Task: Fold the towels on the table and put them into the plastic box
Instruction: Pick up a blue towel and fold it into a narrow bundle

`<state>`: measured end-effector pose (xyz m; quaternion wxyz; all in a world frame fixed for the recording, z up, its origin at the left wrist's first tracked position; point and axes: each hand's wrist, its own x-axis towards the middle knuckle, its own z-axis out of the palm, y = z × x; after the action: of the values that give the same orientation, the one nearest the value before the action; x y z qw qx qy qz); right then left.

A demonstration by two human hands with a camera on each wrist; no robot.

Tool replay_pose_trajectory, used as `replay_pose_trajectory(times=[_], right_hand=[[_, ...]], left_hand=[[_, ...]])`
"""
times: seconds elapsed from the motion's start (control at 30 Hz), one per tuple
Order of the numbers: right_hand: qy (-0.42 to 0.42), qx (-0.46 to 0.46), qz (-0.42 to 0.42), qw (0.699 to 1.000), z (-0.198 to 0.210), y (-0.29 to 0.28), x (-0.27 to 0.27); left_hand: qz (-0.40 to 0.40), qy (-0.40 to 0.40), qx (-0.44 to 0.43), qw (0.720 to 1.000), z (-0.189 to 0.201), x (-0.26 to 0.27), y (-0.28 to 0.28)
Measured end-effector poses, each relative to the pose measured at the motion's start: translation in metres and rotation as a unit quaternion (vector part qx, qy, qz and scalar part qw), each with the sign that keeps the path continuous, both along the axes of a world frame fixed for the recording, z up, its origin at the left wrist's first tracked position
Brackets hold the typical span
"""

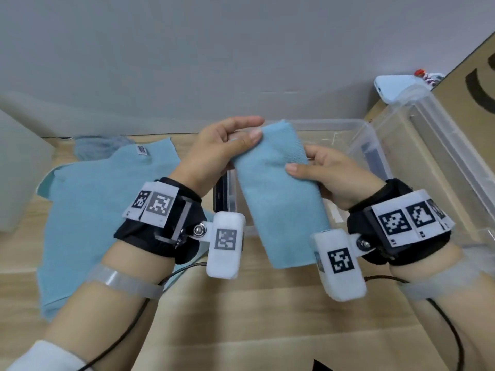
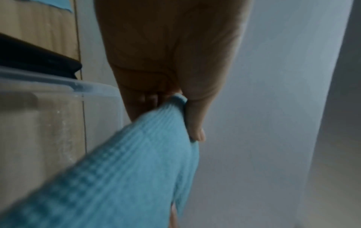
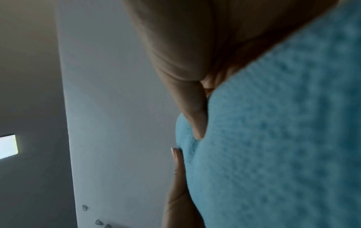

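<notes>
We've got the folded blue towel [image 1: 278,194] up in the air over the near rim of the clear plastic box [image 1: 375,145]. Left hand [image 1: 214,153] has a thumb-and-fingers grip on its 11 o'clock edge, right hand [image 1: 332,178] pinches the 3 o'clock edge. It's soft, light and floppy, so we'd hold both long edges. Another unfolded blue towel [image 1: 101,199] lies on the bench [image 1: 241,330] at 9 o'clock.

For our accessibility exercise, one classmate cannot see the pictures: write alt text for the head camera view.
Two hands hold a folded blue towel above a clear plastic box: the left hand pinches its far end, the right hand grips its right edge. Another blue towel lies spread flat on the wooden table to the left.
</notes>
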<state>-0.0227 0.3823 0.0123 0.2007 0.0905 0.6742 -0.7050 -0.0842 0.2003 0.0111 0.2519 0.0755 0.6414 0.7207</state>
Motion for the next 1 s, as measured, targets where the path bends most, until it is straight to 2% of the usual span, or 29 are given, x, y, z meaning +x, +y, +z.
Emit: replay_pose_trajectory(times=[0.2, 0.33, 0.5, 0.6, 0.73, 0.83, 1.0], right_hand=[[-0.048, -0.027, -0.016, 0.998, -0.017, 0.005, -0.028], [-0.103, 0.012, -0.047, 0.993, -0.034, 0.014, -0.047], [-0.223, 0.037, -0.015, 0.974, -0.066, 0.019, -0.07], [-0.267, 0.085, 0.016, 0.96, -0.088, 0.006, -0.077], [-0.298, 0.069, 0.023, 0.952, -0.107, -0.011, -0.086], [-0.316, 0.067, 0.014, 0.946, -0.113, -0.013, -0.089], [-0.318, 0.114, -0.019, 0.941, -0.121, -0.012, -0.089]], left_hand=[[0.097, -0.015, -0.018, 0.995, -0.019, -0.017, 0.0], [0.154, 0.013, -0.139, 0.978, -0.05, -0.016, -0.022], [0.078, -0.093, -0.204, 0.971, -0.075, -0.011, -0.039], [0.072, -0.098, -0.198, 0.973, -0.077, -0.012, -0.04], [0.064, -0.103, -0.184, 0.976, -0.078, -0.012, -0.041], [0.059, -0.106, -0.173, 0.977, -0.078, -0.013, -0.042], [0.048, -0.106, -0.17, 0.979, -0.077, -0.012, -0.042]])
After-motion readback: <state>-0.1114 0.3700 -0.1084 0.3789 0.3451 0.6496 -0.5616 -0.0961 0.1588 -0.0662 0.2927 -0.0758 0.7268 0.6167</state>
